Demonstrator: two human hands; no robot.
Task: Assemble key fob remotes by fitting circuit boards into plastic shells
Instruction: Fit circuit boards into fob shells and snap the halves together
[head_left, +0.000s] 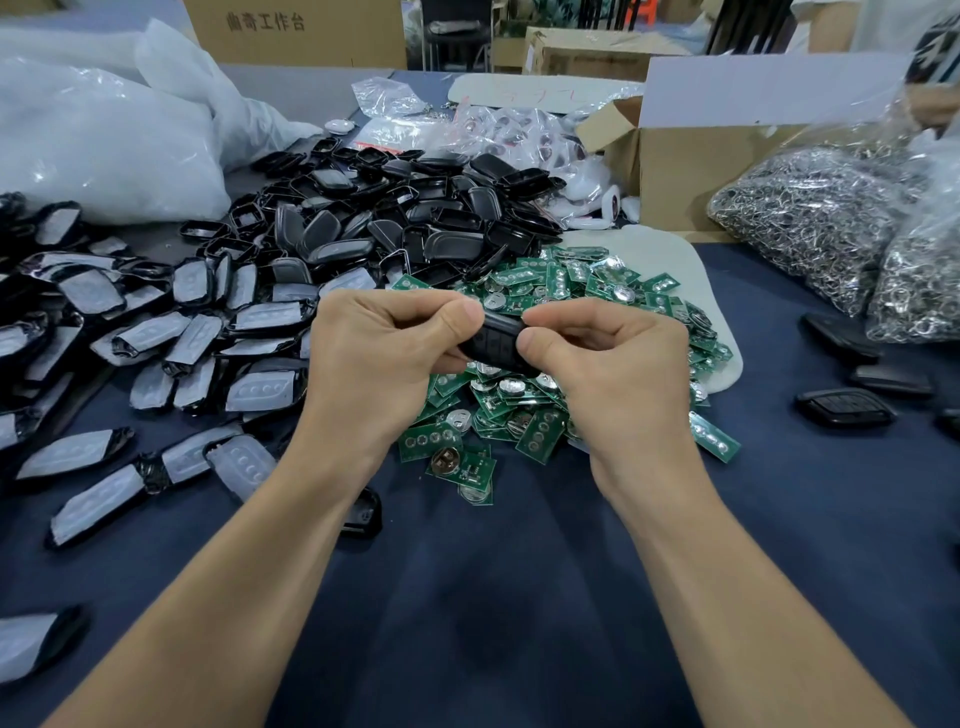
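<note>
A black key fob (497, 343) is pinched between my left hand (382, 358) and my right hand (605, 364), held above a heap of green circuit boards (540, 410) with silver coin cells. Both thumbs press on its top and its buttons face me; most of its body is hidden by my fingers. Behind the boards lies a pile of empty black shells (415, 213). To the left are several shell halves with pale rubber button pads (156, 332).
Three closed black fobs (844, 408) lie at the right on the dark blue cloth (493, 597). Bags of metal key rings (831, 223) sit at the far right beside an open cardboard box (691, 166). A large white plastic bag (104, 140) fills the back left.
</note>
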